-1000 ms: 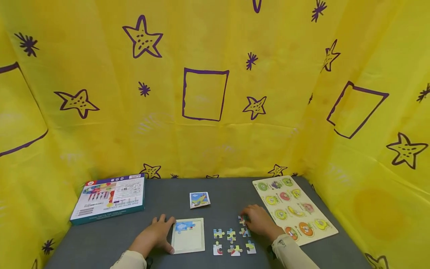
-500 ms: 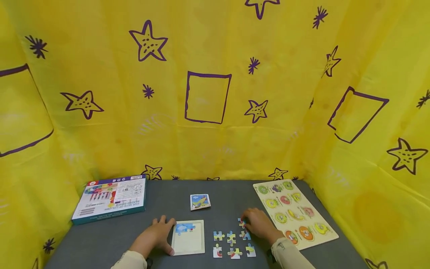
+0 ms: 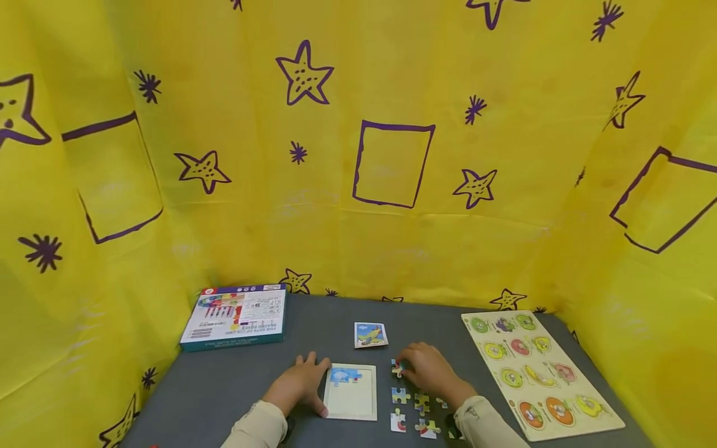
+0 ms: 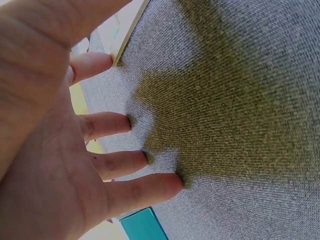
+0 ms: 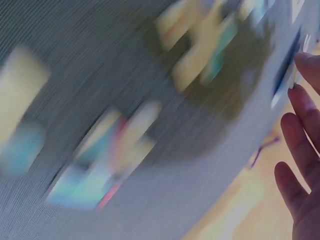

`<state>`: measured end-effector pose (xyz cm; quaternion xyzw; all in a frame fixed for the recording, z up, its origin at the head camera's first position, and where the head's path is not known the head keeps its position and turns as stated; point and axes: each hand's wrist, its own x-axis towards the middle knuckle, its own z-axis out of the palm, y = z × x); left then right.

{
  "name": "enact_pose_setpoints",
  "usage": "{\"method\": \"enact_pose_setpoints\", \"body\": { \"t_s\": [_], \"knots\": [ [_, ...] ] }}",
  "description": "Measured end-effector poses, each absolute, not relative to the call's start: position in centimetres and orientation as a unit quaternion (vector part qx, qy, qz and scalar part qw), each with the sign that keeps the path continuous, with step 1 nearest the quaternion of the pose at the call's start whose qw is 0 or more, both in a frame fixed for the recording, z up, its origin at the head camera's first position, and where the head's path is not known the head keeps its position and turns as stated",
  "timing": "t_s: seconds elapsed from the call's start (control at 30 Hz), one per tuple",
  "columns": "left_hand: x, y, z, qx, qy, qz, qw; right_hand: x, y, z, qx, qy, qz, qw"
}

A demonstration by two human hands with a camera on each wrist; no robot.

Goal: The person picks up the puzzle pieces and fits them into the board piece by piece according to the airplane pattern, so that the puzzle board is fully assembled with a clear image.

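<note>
My right hand (image 3: 431, 371) pinches a jigsaw piece (image 3: 396, 368) between thumb and forefinger, just right of a shallow square puzzle tray (image 3: 376, 393). At the tray's left edge lies my left hand (image 3: 305, 382), fingers spread, thumb by the lower left corner. In the left wrist view one fingertip (image 4: 102, 60) meets the tray's pale edge (image 4: 131, 31), while the other fingers rest on the cloth. A blue joined section (image 3: 345, 376) fills the tray's upper left. Several loose jigsaw pieces (image 3: 400, 396) lie below my right hand, some partly hidden by its wrist; the right wrist view blurs them.
A small picture card (image 3: 370, 335) lies beyond the tray. On the left is a flat printed box (image 3: 235, 317); on the right lies a wooden fruit board (image 3: 542, 376). A yellow curtain (image 3: 269, 236) encloses the grey table (image 3: 224, 379).
My right hand has carried the pinched piece left, away from the loose pieces toward the tray. My left hand stays at the tray's edge. The head view has turned left.
</note>
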<state>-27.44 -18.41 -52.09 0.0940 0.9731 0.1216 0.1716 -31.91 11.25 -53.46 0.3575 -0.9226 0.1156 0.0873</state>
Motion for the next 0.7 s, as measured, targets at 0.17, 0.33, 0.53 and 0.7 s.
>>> {"method": "enact_pose_setpoints", "body": {
  "t_s": [0.17, 0.33, 0.53, 0.7],
  "knots": [
    [-27.5, -18.0, -52.1, 0.092, 0.975, 0.115, 0.168, -31.4, 8.2, -53.5, 0.389, -0.911, 0.118, 0.066],
    [-27.3, -17.6, -51.7, 0.094, 0.974, 0.116, 0.169, -31.1, 6.4, -53.9, 0.394, -0.910, 0.120, 0.045],
    [-27.2, -17.6, -51.5, 0.094, 0.974, 0.115, 0.169, -31.3, 5.8, -54.5, 0.393, -0.909, 0.130, 0.042],
    [-27.2, -17.9, -51.6, 0.089, 0.975, 0.110, 0.170, -31.4, 5.5, -54.8, 0.396, -0.907, 0.136, 0.044]
  ]
}}
